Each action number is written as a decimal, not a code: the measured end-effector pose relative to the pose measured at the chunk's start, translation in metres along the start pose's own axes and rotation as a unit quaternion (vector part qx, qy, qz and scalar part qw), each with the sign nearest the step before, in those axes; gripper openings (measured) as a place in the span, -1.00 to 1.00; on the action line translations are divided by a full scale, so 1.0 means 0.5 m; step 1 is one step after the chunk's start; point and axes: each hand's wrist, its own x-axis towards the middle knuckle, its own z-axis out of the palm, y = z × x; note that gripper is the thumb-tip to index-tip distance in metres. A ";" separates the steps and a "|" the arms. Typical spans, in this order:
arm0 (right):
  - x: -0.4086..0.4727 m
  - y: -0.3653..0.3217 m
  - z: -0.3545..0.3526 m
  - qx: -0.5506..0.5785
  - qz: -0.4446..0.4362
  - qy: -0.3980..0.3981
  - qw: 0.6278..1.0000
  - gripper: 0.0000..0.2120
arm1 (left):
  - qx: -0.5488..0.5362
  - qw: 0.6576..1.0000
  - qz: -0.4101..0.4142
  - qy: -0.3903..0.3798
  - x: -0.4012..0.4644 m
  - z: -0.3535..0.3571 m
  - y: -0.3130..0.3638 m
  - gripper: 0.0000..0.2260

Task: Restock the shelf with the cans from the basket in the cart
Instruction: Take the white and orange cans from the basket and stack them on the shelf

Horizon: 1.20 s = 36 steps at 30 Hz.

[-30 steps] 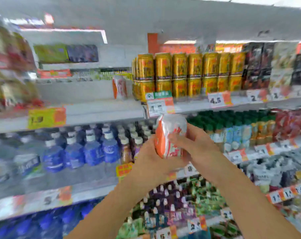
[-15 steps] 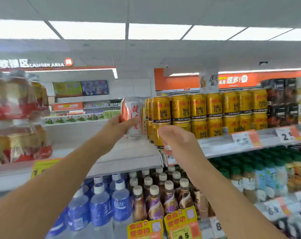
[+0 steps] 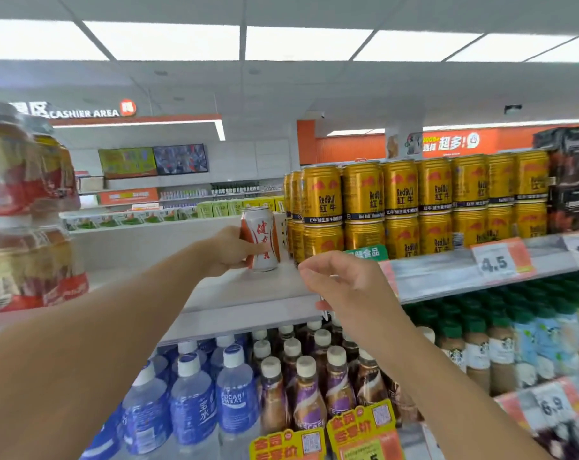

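Observation:
A white and orange can (image 3: 261, 239) stands upright on the bare left part of the upper shelf (image 3: 235, 293), just left of the stacked gold cans (image 3: 401, 207). My left hand (image 3: 230, 249) grips its left side, thumb across the front. My right hand (image 3: 344, 283) hovers lower right of the can in front of the shelf edge, fingers loosely curled and holding nothing. The cart and basket are out of view.
Gold cans fill the shelf in two layers to the right. Bottled tea packs (image 3: 26, 207) stand at far left. Below are blue water bottles (image 3: 195, 400), brown coffee bottles (image 3: 308, 390) and green-capped bottles (image 3: 500, 343). Price tags (image 3: 495, 262) line the shelf edge.
My left hand carried the can from chest height up to the upper shelf and set it down beside the gold cans. My right hand let go and stays lower.

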 end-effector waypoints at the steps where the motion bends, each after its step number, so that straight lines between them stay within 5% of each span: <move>1: -0.001 0.001 0.000 0.000 -0.001 0.000 1.000 -0.93 | 0.003 1.000 0.004 0.010 0.004 0.002 0.002 -0.69; 5: -0.007 0.010 -0.001 0.002 0.010 0.003 1.000 -0.93 | 0.025 0.999 0.019 0.035 0.005 0.013 0.013 -0.85; 24: -0.047 0.029 0.006 -0.007 0.068 -0.003 0.998 -0.94 | 0.061 0.996 0.020 0.057 -0.001 0.020 0.014 -0.84; 27: -0.068 0.027 -0.020 -0.010 0.078 -0.004 0.997 -0.93 | 0.078 0.986 0.082 0.125 -0.062 0.022 0.052 -0.73; 30: -0.143 0.056 -0.068 -0.010 0.106 0.004 0.994 -0.92 | 0.116 0.941 0.231 0.219 -0.173 0.053 0.071 -0.57; 33: -0.264 0.128 -0.123 -0.007 0.178 0.030 0.984 -0.91 | 0.050 0.940 0.326 0.084 -0.315 0.210 -0.030 -0.82; 36: -0.439 0.273 -0.183 -0.008 0.331 0.071 0.941 -0.93 | 0.024 0.976 0.173 -0.133 -0.486 0.450 -0.224 -0.84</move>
